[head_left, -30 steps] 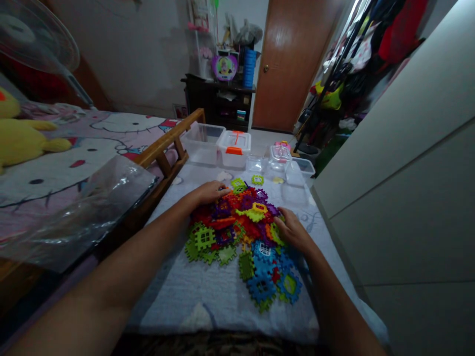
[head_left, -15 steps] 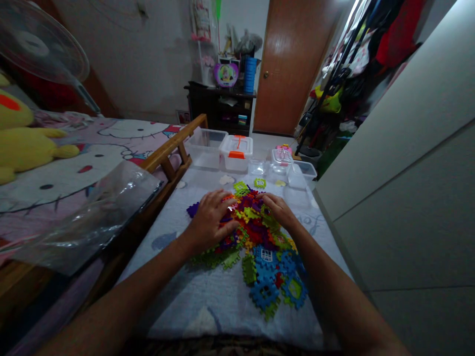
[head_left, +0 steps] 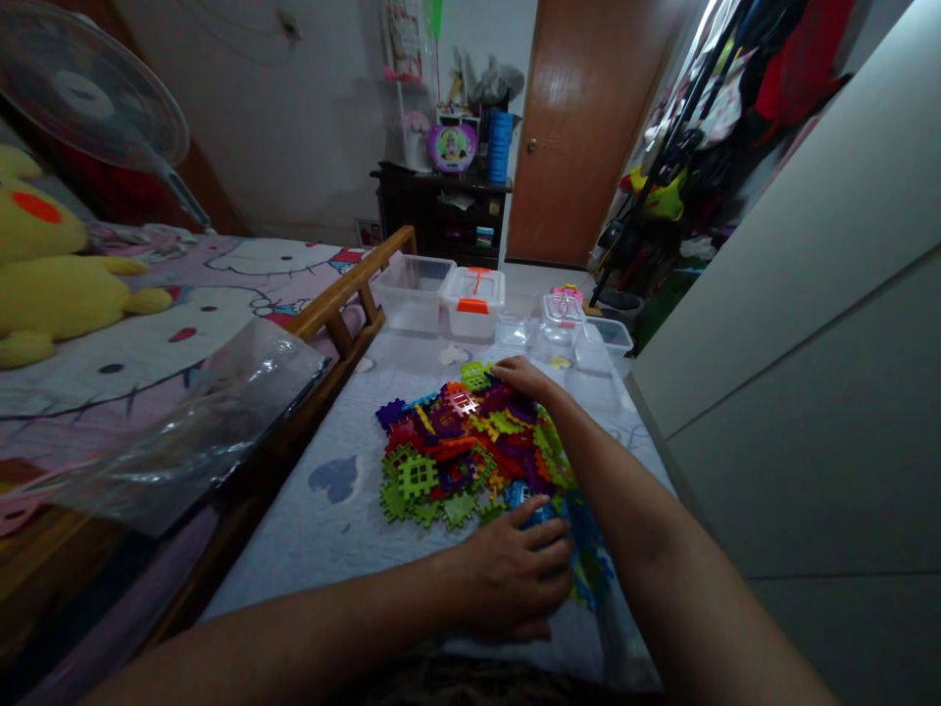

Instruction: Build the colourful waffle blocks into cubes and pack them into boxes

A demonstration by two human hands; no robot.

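Note:
A heap of colourful plastic interlocking building pieces [head_left: 507,456] lies on the cloth-covered surface, mostly red, purple, yellow and green. My left hand [head_left: 519,569] is at the near side of the heap, fingers apart and bent over the blue pieces [head_left: 525,493], hiding many of them. At the far edge, my right hand [head_left: 523,378] rests with its fingers stretched towards a lime-green lattice piece [head_left: 475,376]; its fingertips are partly hidden. A green lattice piece [head_left: 417,475] lies on the left side of the heap, and more blue pieces [head_left: 588,549] show below my right forearm.
Clear plastic boxes stand at the far end: a large open one [head_left: 416,294], one with orange clips [head_left: 474,304] and smaller ones [head_left: 563,312]. A wooden rail [head_left: 353,294] and a clear plastic bag [head_left: 213,422] are on the left. A white cabinet [head_left: 809,392] borders the right.
My left hand has moved from the left of the heap down and right to the blue pieces, uncovering the left side. My right hand has shifted slightly farther and left.

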